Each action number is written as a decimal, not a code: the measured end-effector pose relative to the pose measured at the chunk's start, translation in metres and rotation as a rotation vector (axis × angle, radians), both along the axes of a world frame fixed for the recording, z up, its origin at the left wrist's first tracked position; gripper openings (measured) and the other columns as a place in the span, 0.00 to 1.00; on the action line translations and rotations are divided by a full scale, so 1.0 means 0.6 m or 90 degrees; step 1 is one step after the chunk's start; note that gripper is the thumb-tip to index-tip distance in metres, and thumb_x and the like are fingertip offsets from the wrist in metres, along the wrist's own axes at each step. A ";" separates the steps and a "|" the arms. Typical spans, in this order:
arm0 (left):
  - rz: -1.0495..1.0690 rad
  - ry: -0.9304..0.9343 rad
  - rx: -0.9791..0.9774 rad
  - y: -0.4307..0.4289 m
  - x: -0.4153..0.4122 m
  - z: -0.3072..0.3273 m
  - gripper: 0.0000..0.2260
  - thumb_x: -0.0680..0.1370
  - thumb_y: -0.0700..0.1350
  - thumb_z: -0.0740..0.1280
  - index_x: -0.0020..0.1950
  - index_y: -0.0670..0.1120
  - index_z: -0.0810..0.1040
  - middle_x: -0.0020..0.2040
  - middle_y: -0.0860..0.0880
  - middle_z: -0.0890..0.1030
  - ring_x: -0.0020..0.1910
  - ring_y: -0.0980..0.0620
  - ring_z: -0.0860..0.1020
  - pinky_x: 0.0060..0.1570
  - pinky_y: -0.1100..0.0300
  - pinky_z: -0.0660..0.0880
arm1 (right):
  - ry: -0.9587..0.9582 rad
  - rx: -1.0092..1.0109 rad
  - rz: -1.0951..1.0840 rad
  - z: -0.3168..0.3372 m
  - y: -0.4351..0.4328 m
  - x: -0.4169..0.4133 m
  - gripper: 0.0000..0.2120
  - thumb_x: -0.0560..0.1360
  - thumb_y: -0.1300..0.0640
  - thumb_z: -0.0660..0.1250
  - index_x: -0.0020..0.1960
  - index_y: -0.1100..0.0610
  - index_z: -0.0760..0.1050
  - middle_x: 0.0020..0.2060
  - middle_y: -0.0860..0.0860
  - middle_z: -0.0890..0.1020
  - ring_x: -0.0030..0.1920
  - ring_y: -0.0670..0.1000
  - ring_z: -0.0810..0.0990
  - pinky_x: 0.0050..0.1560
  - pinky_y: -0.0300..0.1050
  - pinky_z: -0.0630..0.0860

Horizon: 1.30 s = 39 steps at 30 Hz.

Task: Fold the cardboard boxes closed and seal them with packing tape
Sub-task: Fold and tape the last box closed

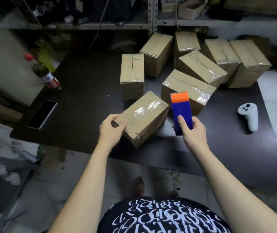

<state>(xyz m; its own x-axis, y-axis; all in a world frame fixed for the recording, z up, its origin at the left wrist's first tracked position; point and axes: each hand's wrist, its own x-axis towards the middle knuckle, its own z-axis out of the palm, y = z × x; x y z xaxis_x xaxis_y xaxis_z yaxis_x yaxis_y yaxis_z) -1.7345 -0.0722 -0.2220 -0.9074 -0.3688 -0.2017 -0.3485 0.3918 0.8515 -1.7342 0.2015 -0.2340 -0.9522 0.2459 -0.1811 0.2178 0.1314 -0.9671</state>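
box in hand [142, 117]: centre of the frame, tilted, clear tape along its top
left hand [111, 130]: fingers curled round its near end
right hand [192, 132]: gripped the blue tape dispenser [181, 113] just right
advice: steady the box, press tape ends flat
sealed boxes [200, 64]: upper right

Phone [42, 114], bottle [45, 74], white controller [249, 116] on table [87, 91].

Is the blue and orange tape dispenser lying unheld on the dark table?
No, the right hand grips the blue and orange tape dispenser, beside the brown cardboard box that the left hand holds.
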 end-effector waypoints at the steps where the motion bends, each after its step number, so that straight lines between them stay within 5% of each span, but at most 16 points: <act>1: 0.022 0.000 -0.011 0.002 0.007 0.000 0.10 0.76 0.53 0.75 0.55 0.53 0.81 0.48 0.58 0.82 0.49 0.60 0.79 0.41 0.67 0.71 | 0.006 -0.011 0.002 0.003 -0.005 -0.003 0.16 0.80 0.47 0.69 0.55 0.61 0.75 0.45 0.58 0.86 0.40 0.46 0.86 0.37 0.36 0.78; 7: 0.059 -0.032 -0.108 0.058 0.039 0.006 0.21 0.68 0.65 0.78 0.47 0.51 0.79 0.43 0.54 0.82 0.46 0.50 0.80 0.45 0.56 0.77 | 0.041 -0.025 0.031 0.023 -0.023 -0.010 0.16 0.79 0.49 0.72 0.51 0.62 0.75 0.43 0.59 0.82 0.34 0.43 0.81 0.33 0.36 0.76; 12: 0.013 -0.046 -0.207 0.073 0.023 0.032 0.22 0.67 0.69 0.76 0.41 0.51 0.81 0.38 0.55 0.82 0.40 0.55 0.79 0.40 0.59 0.74 | 0.083 0.041 0.010 0.032 -0.020 -0.009 0.25 0.72 0.42 0.77 0.47 0.64 0.76 0.39 0.54 0.82 0.36 0.47 0.80 0.30 0.39 0.75; 17: -0.036 0.132 0.070 0.076 -0.022 0.084 0.04 0.78 0.48 0.74 0.49 0.48 0.86 0.42 0.52 0.86 0.43 0.56 0.82 0.43 0.61 0.76 | 0.103 0.051 0.076 0.046 -0.009 0.002 0.24 0.69 0.40 0.77 0.46 0.61 0.76 0.38 0.50 0.83 0.37 0.47 0.82 0.32 0.40 0.77; 22: -0.076 0.015 0.273 0.090 -0.063 0.128 0.12 0.80 0.54 0.71 0.55 0.47 0.86 0.51 0.49 0.86 0.51 0.48 0.83 0.43 0.55 0.76 | 0.142 0.099 0.102 0.059 -0.017 0.005 0.19 0.70 0.41 0.78 0.41 0.55 0.76 0.34 0.46 0.82 0.35 0.46 0.81 0.33 0.42 0.76; 28: -0.256 -0.029 0.325 0.086 -0.077 0.130 0.12 0.81 0.54 0.69 0.46 0.47 0.83 0.39 0.50 0.81 0.42 0.52 0.79 0.44 0.54 0.73 | 0.174 0.134 0.159 0.077 -0.022 0.013 0.13 0.70 0.46 0.80 0.42 0.47 0.75 0.38 0.41 0.82 0.39 0.39 0.82 0.35 0.32 0.75; 39: -0.260 -0.087 0.370 0.084 -0.078 0.147 0.14 0.77 0.51 0.70 0.59 0.45 0.82 0.56 0.44 0.85 0.54 0.48 0.84 0.45 0.54 0.82 | 0.175 0.087 0.172 0.082 -0.021 0.022 0.17 0.63 0.41 0.79 0.42 0.49 0.77 0.38 0.45 0.84 0.41 0.45 0.83 0.36 0.38 0.79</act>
